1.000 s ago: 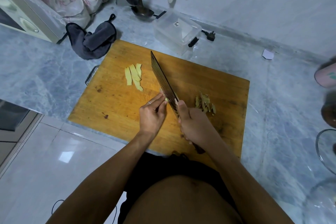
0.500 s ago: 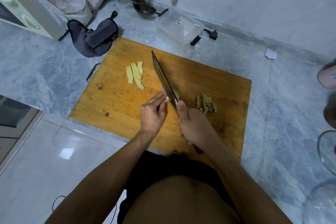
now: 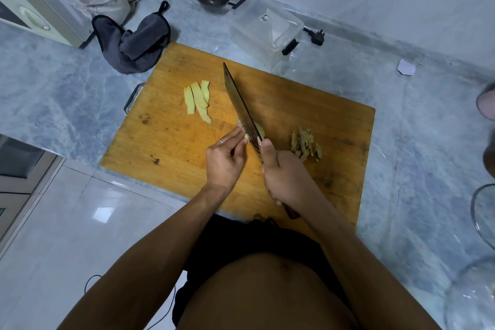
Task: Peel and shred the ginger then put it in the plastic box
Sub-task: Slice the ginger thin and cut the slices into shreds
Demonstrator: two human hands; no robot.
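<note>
Grey marble surface (image 3: 67, 94) carries a wooden cutting board (image 3: 308, 104), with the clear plastic box (image 3: 265, 28) just beyond its far edge. Little has changed from a moment ago: the knife (image 3: 239, 104) stays across the ginger piece (image 3: 258, 130), and the slices (image 3: 198, 100) and peelings (image 3: 305, 144) lie where they were. The right hand (image 3: 284, 177) keeps its grip clamped round the knife handle. The left hand (image 3: 223, 161) presses curled fingertips (image 3: 241, 132) onto the ginger beside the blade.
</note>
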